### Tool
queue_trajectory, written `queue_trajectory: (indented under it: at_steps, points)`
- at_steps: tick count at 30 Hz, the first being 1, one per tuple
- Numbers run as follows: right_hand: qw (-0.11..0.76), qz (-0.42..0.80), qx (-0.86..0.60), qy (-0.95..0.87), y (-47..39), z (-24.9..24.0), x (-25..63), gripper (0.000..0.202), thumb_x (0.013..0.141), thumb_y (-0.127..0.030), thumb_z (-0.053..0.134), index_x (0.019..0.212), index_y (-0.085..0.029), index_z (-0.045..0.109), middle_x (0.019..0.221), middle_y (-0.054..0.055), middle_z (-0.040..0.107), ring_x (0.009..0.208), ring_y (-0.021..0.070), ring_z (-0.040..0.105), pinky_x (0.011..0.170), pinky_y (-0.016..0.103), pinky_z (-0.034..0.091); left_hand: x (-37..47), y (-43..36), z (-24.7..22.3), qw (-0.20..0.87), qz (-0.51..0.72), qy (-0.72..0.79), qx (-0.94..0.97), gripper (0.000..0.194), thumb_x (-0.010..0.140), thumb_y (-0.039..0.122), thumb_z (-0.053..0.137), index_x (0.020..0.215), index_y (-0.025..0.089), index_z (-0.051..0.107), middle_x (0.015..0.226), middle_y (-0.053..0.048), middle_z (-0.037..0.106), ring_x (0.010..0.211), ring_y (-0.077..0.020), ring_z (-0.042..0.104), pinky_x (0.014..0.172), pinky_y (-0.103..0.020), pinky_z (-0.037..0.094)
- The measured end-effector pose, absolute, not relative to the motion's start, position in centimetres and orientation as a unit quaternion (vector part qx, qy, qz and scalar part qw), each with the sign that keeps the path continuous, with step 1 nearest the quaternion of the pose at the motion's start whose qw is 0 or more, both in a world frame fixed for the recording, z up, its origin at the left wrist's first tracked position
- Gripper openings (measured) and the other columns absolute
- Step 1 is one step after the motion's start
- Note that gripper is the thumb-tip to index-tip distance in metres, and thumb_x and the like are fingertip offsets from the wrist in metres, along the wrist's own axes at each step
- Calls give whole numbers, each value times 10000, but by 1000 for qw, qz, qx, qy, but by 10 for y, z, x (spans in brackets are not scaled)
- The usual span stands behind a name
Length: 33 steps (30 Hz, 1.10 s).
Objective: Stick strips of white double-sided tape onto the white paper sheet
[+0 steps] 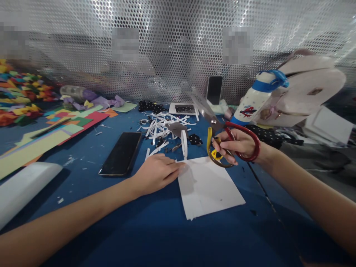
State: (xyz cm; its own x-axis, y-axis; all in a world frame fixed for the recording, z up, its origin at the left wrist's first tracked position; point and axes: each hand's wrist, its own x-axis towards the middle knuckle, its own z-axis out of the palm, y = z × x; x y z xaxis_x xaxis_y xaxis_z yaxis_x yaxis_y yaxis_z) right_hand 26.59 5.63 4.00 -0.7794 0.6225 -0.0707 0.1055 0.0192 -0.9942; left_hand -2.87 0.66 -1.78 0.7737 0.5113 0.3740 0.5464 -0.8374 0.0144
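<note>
"Nearest to us on the blue tabletop (116, 233), what lies there?"

"White paper (211, 191), in front of the person, its upper left corner under the fingertips of the left hand (157, 170). That forearm slants in from the lower left, palm down, fingers bent and close together; I can't tell whether they pinch the sheet or only press it."

"And the right hand (232, 144)?"

"Raised above the paper's far right corner, fingers curled around the handles of the scissors (213, 121), one red, one yellow. The blades are too blurred to show how far they part."

"Farther off?"

"A black phone (121, 154) left of the left hand, then a tangle of white paper strips (157, 128)."

"Any containers?"

"A Spider-Man water bottle (251, 102), tilted, its contents hidden; it partly covers a pale backpack (314, 87). Far left, a clear bottle (72, 92) lies sideways, its contents unclear."

"Behind everything?"

"A perforated screen (172, 48), cut off above."
</note>
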Motion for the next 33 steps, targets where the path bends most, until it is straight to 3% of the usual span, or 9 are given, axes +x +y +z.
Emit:
queue_trajectory:
  at_steps: [9,12,18,23,29,33]
  points:
    - [202,683,-255,-654,55,37,259,247,868,-348,644,776,-131,572,581,-42,552,370,57,517,376,182,507,-30,7,-19,48,-185,-286,-939,354,1008,267,350,1208,188,632,730,-18,652,646,-162,597,608,-296,427]
    - [208,678,-254,-657,54,35,260,256,880,-326,635,727,-138,550,537,-54,529,346,47,493,331,149,456,-30,7,-19,27,-205,-292,-934,356,1008,266,350,1185,178,647,780,-43,632,721,-177,597,649,-308,460]
    - [201,675,-254,-663,51,30,258,290,882,-353,627,698,-160,514,432,-65,512,293,45,427,273,128,369,-31,9,-15,-78,-265,-291,-916,315,967,191,425,1189,213,647,1124,-103,592,1063,-219,547,873,-382,492]
    - [215,685,-238,-654,50,17,246,332,867,-399,629,672,-158,509,414,-79,472,285,44,409,267,129,354,-32,9,-11,-189,-292,-304,-887,309,985,210,430,1200,274,642,1386,-65,498,1265,-216,485,1027,-424,459]
    - [218,684,-216,-661,56,-3,243,305,878,-371,621,689,-164,501,434,-79,481,294,43,398,295,147,332,-29,6,-10,-315,-249,-295,-867,333,1000,311,439,1315,310,547,1427,-29,503,1373,-213,403,1114,-463,384]
    - [229,672,-209,-672,57,-7,246,272,899,-343,601,715,-177,490,431,-75,494,315,44,374,341,164,304,-28,7,-10,-327,-241,-297,-864,348,1001,320,438,1341,316,515,1409,-29,523,1356,-210,427,1105,-461,393]
